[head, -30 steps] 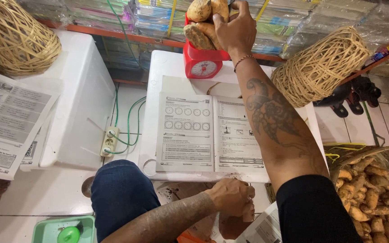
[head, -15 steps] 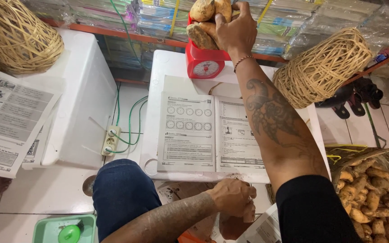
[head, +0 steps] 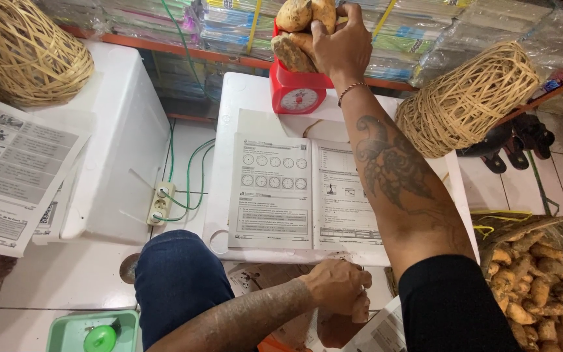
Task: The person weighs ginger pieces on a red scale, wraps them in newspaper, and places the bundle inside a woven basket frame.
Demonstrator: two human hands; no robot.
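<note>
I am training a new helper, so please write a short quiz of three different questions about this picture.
1. True or false: the right hand rests on the tubers piled on the red scale.
2. What lies open on the white box below the scale?
A) a printed sheet
B) a towel
C) a plate
3. Where is the left hand?

Key: 1 true; 2 A; 3 low in the picture, near the person's lap, closed on something that cannot be made out.
</note>
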